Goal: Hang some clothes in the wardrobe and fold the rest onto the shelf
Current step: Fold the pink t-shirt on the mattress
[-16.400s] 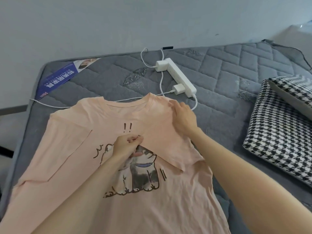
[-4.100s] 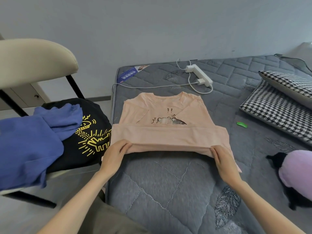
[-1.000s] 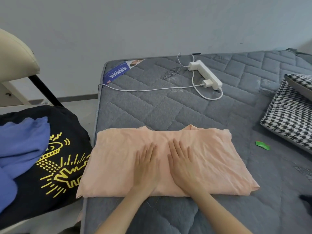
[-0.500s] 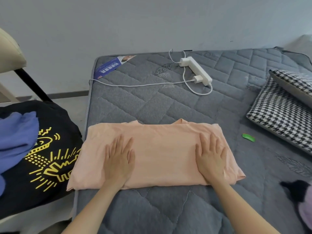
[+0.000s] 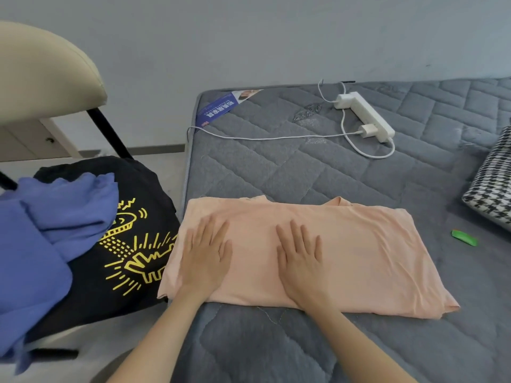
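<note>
Both hands, left hand (image 5: 206,258) and right hand (image 5: 300,259), press flat, fingers straight, on a folded peach T-shirt (image 5: 359,252); soft, light, floppy, probably best lifted from underneath.

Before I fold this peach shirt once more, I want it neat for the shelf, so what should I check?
1. The peach shirt lies flat on the mattress: ok.
2. The left hand and the right hand lie flat on it, gripping nothing: ok.
3. Its right half is free of creases: not ok, wrinkles show.
4. Its left edge sits inside the mattress edge: not ok, it overhangs slightly.
5. The green item is clear of the shirt: ok, apart.
6. Sleeves tucked evenly inside: cannot tell, hidden.
</note>
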{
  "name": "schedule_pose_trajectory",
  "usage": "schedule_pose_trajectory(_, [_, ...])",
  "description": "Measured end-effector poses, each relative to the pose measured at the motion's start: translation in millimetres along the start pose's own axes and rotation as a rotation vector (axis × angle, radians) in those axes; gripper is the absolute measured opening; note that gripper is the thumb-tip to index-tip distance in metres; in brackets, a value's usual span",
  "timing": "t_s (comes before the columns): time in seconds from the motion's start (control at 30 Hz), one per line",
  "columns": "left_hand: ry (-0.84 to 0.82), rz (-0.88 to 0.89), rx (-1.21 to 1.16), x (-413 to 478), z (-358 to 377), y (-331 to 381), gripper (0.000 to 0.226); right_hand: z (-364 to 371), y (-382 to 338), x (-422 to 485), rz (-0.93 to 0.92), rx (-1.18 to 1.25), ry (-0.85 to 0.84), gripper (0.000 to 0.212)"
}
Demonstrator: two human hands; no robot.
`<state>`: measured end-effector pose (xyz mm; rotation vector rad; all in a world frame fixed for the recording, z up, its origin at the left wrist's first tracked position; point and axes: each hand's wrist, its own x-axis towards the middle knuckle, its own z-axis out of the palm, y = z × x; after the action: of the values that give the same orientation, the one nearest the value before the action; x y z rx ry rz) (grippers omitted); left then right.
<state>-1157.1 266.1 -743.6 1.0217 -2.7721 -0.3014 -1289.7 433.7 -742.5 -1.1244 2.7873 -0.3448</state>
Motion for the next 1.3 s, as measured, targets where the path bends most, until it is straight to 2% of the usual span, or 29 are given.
schedule_pose_trajectory(0.1, [0.003,-0.126,-0.101,5,-7,-17,0.055,-2,-2,2,-0.003,0.02,-0.01,0.051])
schedule_pose_trajectory(0.27, [0.003,-0.095,-0.082,2,-14,-21,0.054,-14,24,4,-0.04,-0.048,-0.04,0.049])
schedule_pose_trajectory(0.37, [0.058,-0.157,0.013,-1,-14,-14,0.056,-28,53,8,0.052,-0.041,-0.057,0.05])
schedule_pose_trajectory(0.43, [0.118,-0.183,-0.059,1,-15,9,0.056,-35,68,8,0.127,-0.016,-0.076,0.052])
schedule_pose_trajectory(0.53, [0.064,-0.065,-0.169,5,-3,58,0.054,-38,66,8,0.152,0.022,-0.069,0.053])
schedule_pose_trajectory(0.67, [-0.095,0.159,-0.093,13,23,104,0.052,-32,49,18,-0.099,0.012,-0.092,0.052])
schedule_pose_trajectory(0.73, [-0.131,0.227,-0.012,19,30,106,0.052,-29,47,24,-0.151,-0.01,-0.113,0.051])
schedule_pose_trajectory(0.83, [-0.088,0.143,-0.017,31,31,91,0.054,-29,60,33,-0.137,0.007,-0.109,0.05])
schedule_pose_trajectory(0.97, [-0.074,0.032,-0.001,52,24,67,0.053,-46,114,45,0.03,-0.046,-0.043,0.051])
schedule_pose_trajectory(1.07, [-0.052,-0.09,0.048,63,21,54,0.052,-52,140,44,0.079,-0.104,-0.017,0.052])
schedule_pose_trajectory(1.17, [-0.042,-0.14,0.069,68,19,44,0.052,-51,145,43,0.068,-0.078,-0.01,0.05])
schedule_pose_trajectory(1.3, [-0.042,-0.135,0.076,69,16,40,0.054,-58,157,40,-0.062,-0.067,-0.025,0.049])
